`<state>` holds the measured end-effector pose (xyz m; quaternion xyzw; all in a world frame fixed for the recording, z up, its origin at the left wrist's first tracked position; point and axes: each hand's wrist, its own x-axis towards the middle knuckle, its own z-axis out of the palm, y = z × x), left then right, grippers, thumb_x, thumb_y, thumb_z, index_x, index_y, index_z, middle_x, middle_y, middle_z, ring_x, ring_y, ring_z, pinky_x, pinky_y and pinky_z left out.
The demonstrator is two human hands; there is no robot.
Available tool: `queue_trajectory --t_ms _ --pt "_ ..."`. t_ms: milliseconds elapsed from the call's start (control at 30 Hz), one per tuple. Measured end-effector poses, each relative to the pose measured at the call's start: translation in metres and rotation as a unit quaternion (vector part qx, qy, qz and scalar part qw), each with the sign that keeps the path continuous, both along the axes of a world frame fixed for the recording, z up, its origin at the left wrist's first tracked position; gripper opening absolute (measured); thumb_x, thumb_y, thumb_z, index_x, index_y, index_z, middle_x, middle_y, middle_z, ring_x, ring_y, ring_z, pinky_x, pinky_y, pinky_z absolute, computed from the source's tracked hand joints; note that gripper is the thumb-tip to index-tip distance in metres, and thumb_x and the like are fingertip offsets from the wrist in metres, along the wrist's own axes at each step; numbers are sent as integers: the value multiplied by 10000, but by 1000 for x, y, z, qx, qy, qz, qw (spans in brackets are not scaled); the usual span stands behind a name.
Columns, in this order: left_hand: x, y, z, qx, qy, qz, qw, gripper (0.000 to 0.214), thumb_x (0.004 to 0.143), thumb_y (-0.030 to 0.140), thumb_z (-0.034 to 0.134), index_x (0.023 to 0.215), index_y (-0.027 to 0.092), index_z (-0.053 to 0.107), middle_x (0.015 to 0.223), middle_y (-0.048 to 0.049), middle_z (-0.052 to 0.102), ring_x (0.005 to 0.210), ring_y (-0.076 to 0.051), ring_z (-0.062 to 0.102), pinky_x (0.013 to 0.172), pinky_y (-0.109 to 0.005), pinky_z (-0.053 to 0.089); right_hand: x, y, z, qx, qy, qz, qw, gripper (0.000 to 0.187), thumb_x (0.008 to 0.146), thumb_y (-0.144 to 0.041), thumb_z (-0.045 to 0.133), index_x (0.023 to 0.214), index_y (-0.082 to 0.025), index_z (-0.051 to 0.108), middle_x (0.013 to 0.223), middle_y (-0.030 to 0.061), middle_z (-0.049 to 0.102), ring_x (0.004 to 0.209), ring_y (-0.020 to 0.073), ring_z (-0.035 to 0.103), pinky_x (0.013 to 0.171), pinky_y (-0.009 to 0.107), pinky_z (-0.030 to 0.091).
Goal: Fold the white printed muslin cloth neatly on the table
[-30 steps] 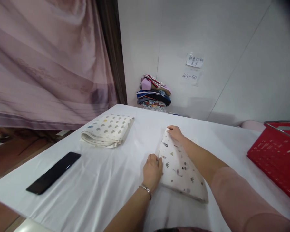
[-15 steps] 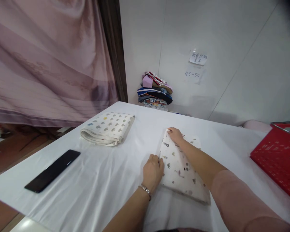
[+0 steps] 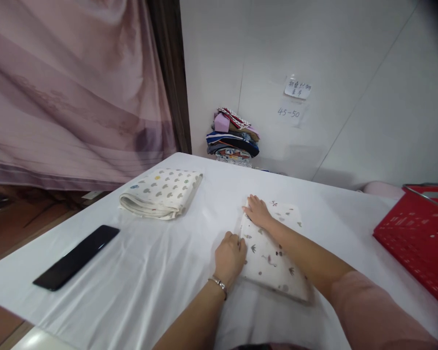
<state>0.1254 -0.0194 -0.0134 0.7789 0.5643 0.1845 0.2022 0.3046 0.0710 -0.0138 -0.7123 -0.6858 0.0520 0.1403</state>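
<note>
A folded white cloth (image 3: 266,257) printed with small grey leaves and animals lies on the white-covered table (image 3: 160,272) in front of me. My left hand (image 3: 230,257), with a silver bracelet at its wrist, has its fingers curled around the cloth's left edge. Flat on the far left corner rests my right hand (image 3: 258,212), its fingers stretched out over the fabric. The right forearm hides part of the cloth's right side. Farther left is a second folded cloth (image 3: 164,192), white with grey mushroom-like shapes.
A black phone-like slab (image 3: 76,257) lies at the table's left side. The red perforated basket (image 3: 416,233) stands at the right. Behind the table a pile of folded fabrics (image 3: 233,138) leans near the wall. A pink curtain (image 3: 76,97) hangs at the left.
My right hand has gone from pinching the cloth's far corner to lying flat on it, slightly left. My left hand stays at the left edge.
</note>
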Motion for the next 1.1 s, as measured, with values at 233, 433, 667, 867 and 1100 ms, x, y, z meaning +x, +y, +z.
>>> queue_trajectory --t_ms 233,433,667,867,1100 --pt "0 2 6 -23 14 -12 1000 277 893 298 348 780 177 570 899 -45 556 719 -124 566 619 -252 357 -6 2 0 -52 -12 -1 999 581 907 -454 263 1400 -145 277 1511 95 155 1383 226 93 1086 399 75" --pt "-1 1 5 -19 6 -10 1000 275 893 299 348 790 175 570 907 -43 558 740 -124 574 632 -246 363 -24 -11 4 -82 16 -33 996 634 899 -501 256 1410 -124 252 1515 118 115 1388 243 60 1085 426 70" --pt "-1 3 5 -10 14 -9 1000 264 889 300 350 796 178 564 921 -43 569 746 -129 571 639 -256 361 -40 -20 3 -89 10 -32 995 651 883 -506 299 1418 -140 239 1522 95 78 1392 221 9 1091 426 29" --pt "-2 4 6 -2 10 -14 1000 260 885 310 364 779 177 561 902 -44 577 730 -130 569 625 -262 350 -46 -39 13 -112 58 -27 992 671 883 -526 300 1423 -133 233 1519 116 86 1391 244 26 1089 431 50" --pt "-2 7 5 -5 -2 -21 1000 251 876 318 376 812 180 575 908 -50 589 718 -133 574 620 -259 358 -57 -74 17 -78 100 19 992 637 904 -515 296 1410 -129 268 1510 120 141 1390 232 60 1101 408 66"
